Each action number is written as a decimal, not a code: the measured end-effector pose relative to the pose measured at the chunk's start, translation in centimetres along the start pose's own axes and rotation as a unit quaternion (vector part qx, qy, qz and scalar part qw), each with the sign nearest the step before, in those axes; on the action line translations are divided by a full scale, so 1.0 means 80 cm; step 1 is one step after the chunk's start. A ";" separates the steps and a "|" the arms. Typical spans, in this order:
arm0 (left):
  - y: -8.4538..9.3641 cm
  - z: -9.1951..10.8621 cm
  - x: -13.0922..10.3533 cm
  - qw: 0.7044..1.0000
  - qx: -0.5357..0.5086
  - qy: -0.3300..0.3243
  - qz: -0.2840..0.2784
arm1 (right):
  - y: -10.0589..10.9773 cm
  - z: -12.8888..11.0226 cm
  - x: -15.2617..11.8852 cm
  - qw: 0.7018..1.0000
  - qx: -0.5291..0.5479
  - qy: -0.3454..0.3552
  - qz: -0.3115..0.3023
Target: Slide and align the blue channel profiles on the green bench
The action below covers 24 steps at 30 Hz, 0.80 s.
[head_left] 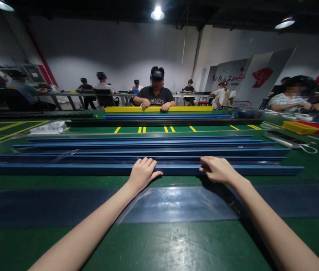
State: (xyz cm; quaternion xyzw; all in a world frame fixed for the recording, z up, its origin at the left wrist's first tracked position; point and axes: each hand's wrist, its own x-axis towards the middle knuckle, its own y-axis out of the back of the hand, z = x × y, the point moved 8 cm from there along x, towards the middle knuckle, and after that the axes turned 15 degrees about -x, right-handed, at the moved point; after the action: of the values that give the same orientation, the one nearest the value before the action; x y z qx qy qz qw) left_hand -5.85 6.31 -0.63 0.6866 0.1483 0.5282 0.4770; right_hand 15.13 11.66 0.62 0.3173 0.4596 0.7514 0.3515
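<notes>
Nearest me on the table lies a long blue plastic rail (180, 170), running left to right. My left hand (144, 172) is closed over it, with the fingers across its top and the thumb along the front side. My right hand (217, 168) rests at the same rail farther right, its fingers curled and pinched together. What those fingertips hold, if anything, is hidden. Just beyond, several similar blue rails (148, 142) lie side by side. Between my forearms a wide translucent bluish strip (176, 205) lies flat on the green table (159, 241).
Farther off lie a long black strip (162, 122) and a yellow rail (182, 109), which a person across the table touches with both hands. At the right are a dark phone-like device (286, 137), a white cable (309, 148) and a yellow tray (299, 127). Several people sit around.
</notes>
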 end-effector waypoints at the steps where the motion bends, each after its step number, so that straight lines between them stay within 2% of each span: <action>1: 0.000 0.000 0.000 1.000 0.000 0.001 0.000 | 0.001 -0.002 -0.001 1.000 -0.005 0.003 0.010; 5: 0.001 0.000 0.000 1.000 0.007 0.005 0.000 | 0.002 -0.018 0.000 0.998 -0.033 0.007 0.055; 11: 0.002 0.001 0.000 1.000 0.016 0.004 -0.003 | 0.015 -0.058 0.003 0.988 -0.040 0.027 0.148; 14: 0.002 0.001 0.000 1.000 0.018 0.004 0.001 | 0.015 -0.063 0.007 0.989 -0.034 0.010 0.146; 24: 0.001 0.003 0.000 1.000 0.019 -0.008 -0.002 | 0.013 -0.045 0.011 0.996 -0.031 -0.005 0.088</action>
State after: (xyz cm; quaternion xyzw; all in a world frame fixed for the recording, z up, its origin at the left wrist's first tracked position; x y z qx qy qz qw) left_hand -5.67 6.13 -0.55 0.6996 0.1553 0.5188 0.4662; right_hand 11.53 10.35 0.32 0.3493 0.4047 0.7917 0.2956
